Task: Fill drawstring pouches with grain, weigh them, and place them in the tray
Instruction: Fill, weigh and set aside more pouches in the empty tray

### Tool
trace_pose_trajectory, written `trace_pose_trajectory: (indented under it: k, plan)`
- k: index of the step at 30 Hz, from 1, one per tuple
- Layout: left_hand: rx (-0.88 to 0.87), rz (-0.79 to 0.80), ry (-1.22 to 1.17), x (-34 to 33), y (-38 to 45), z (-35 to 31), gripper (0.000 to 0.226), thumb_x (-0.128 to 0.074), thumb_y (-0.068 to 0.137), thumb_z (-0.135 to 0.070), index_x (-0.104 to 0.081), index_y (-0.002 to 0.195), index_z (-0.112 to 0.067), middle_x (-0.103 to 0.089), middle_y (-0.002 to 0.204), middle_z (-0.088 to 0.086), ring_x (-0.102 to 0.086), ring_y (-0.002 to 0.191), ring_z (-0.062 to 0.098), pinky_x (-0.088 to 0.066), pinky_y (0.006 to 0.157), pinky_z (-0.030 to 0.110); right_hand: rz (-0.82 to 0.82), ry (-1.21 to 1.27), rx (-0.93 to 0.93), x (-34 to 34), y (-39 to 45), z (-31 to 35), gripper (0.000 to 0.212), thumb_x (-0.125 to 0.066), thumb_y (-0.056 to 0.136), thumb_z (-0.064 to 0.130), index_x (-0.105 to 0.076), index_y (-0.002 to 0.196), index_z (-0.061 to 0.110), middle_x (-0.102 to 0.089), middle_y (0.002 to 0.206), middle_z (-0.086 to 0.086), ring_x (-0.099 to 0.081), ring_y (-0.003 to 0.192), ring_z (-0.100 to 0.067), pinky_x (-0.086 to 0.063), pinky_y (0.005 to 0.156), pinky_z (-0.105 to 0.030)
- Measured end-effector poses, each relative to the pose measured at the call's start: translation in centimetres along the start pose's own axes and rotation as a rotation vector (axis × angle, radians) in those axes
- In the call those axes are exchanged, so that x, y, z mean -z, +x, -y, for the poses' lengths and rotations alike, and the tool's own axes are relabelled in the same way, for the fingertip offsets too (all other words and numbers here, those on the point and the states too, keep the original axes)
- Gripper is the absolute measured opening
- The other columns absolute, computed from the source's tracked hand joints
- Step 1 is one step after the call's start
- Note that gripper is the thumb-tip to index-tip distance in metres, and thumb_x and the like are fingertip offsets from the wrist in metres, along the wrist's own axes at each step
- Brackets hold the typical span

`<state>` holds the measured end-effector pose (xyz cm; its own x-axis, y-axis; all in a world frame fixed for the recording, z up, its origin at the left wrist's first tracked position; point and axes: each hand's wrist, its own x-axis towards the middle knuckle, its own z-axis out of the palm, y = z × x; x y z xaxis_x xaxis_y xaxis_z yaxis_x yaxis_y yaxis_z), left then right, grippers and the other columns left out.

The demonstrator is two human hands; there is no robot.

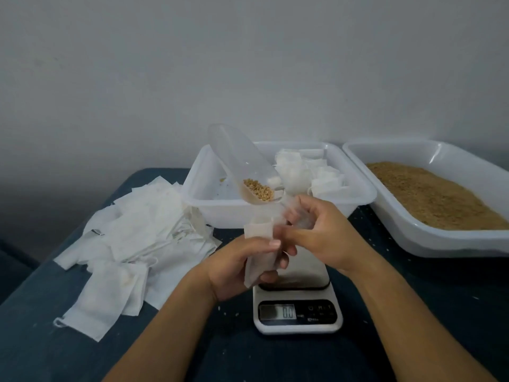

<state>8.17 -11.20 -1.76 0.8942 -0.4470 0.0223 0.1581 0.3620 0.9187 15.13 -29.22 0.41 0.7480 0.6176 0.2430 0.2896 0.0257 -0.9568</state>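
Filling is the step in hand; the left hand (237,267) grips an open pouch (259,244) above the scale (297,312) near the bench's front edge; the right hand (319,232) clasps the clear scoop (245,166), upended with grain (259,190) at its handle end; next, I judge, tip it down into the pouch mouth without spilling.

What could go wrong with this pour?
1. The scoop is tipped toward the pouch, whose mouth is narrow, so grain may miss and scatter on the scale below.
2. The left hand pinches thin fabric; the pouch could sag or slip as it fills.
3. Spilled grain could skew the weighing.
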Motion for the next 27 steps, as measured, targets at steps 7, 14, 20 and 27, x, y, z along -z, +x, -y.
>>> trace_pose_trajectory:
  k: [7, 14, 20, 27]
  plan:
    - [-0.073, -0.061, -0.056, 0.3, 0.7, 0.4, 0.048, -0.076, 0.088, -0.038, -0.069, 0.132, -0.019, -0.067, 0.13, 0.011, -0.064, 0.121, 0.025, -0.057, 0.088, 0.033, -0.261, -0.042, 0.082, 0.7, -0.5, -0.4, 0.037, -0.08, 0.083, 0.022, -0.056, 0.095, -0.004, -0.059, 0.074, -0.001, -0.058, 0.067, -0.008, -0.047, 0.057, -0.017]
    - [-0.17, -0.311, 0.124, 0.5, 2.1, 1.5, 0.033, -0.075, 0.086, -0.037, -0.078, 0.116, -0.024, -0.074, 0.122, 0.007, -0.071, 0.112, 0.017, -0.058, 0.086, 0.026, -0.392, -0.109, 0.116, 1.6, -0.6, -0.7, 0.031, -0.078, 0.084, 0.029, -0.055, 0.085, 0.008, -0.058, 0.078, -0.015, -0.057, 0.073, -0.022, -0.055, 0.068, -0.044]
    - [-0.217, -0.316, 0.355, 0.2, 2.0, 1.8, 0.033, -0.082, 0.083, -0.021, -0.074, 0.116, -0.024, -0.077, 0.113, 0.005, -0.071, 0.103, 0.014, -0.056, 0.083, 0.024, -0.394, -0.135, 0.114, 1.7, -0.5, -1.1, 0.03, -0.079, 0.084, 0.034, -0.055, 0.08, 0.017, -0.056, 0.071, 0.004, -0.056, 0.069, -0.01, -0.052, 0.062, -0.023]
    - [-0.248, -0.472, 0.418, 0.4, 2.3, 2.2, 0.029, -0.081, 0.08, -0.018, -0.077, 0.108, -0.027, -0.078, 0.104, 0.004, -0.071, 0.096, 0.013, -0.058, 0.081, 0.027, -0.486, -0.179, 0.094, 2.1, -0.4, -0.9, 0.019, -0.08, 0.088, 0.035, -0.063, 0.085, 0.029, -0.072, 0.08, 0.012, -0.068, 0.073, 0.0, -0.049, 0.057, -0.014]
